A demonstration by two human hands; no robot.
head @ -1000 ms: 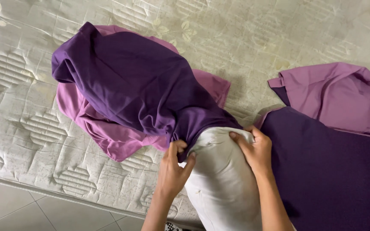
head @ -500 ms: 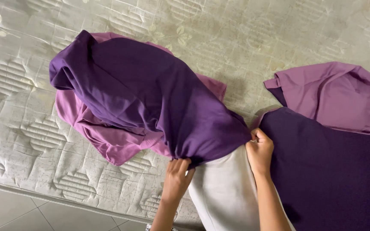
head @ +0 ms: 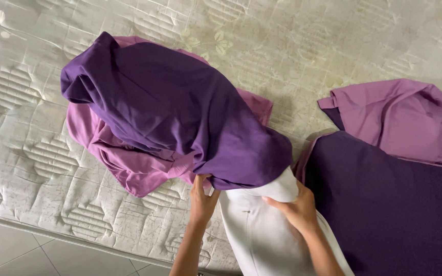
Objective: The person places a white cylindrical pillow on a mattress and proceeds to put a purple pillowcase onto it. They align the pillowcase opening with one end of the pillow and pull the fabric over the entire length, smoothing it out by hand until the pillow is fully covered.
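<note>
Your left hand (head: pixel 202 197) pinches the near hem of the dark purple pillowcase (head: pixel 180 117), which lies bunched over the far end of the white pillow (head: pixel 262 230) on the mattress (head: pixel 333 41). Your right hand (head: pixel 295 209) clasps the pillow's corner. The cloth is light, limp and slippery; grip it at the hem edges. The pillow is soft and squashes.
</note>
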